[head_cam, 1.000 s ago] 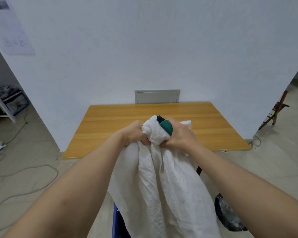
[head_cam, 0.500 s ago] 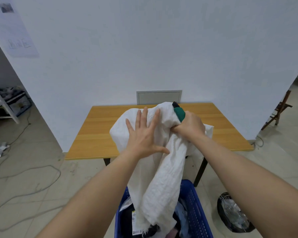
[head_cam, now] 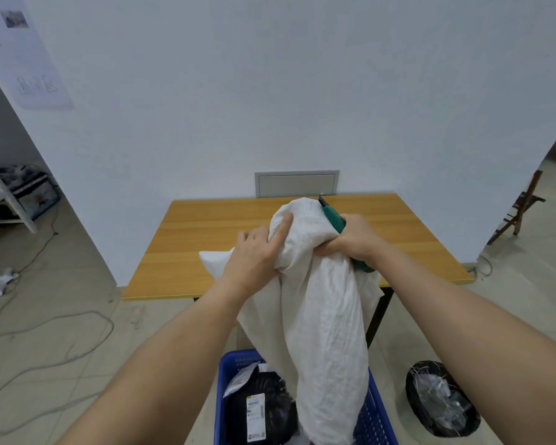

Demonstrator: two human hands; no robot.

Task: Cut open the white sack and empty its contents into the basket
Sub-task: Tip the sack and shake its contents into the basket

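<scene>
Blue plastic mesh is the first thing at the bottom centre of the frame: the blue perforated plastic basket (head_cam: 374, 419) sits on the floor, and it already has stuff in it, including a black plastic parcel with a white shipping label (head_cam: 264, 403). Just right of it, lower right of the frame, there's a round black-lined waste bin (head_cam: 442, 399) with clear plastic scraps inside.

Hanging straight into the basket is the crumpled white woven sack (head_cam: 326, 319), open end down, its lower edge inside the basket walls. So I'd say the cutting is done and we're in the emptying step, probably near the end, since the sack looks limp and mostly flat. Can't tell if anything is left inside though.

Middle of the frame: the left hand (head_cam: 257, 255) has its fingers curled into the cloth near the top, thumb pressed along a fold. The right hand (head_cam: 352, 242) is fisted round a bunch of the sack and also round the green-handled utility knife (head_cam: 334, 220), whose dark tip pokes up past the cloth.

Behind the hands is the wooden-topped counter (head_cam: 199, 226), then the white wall with a grey access panel (head_cam: 297, 184).

Next move, my guess: lift and shake the closed end higher so any leftovers slide out, keeping that blade pointed away from the left hand.
</scene>
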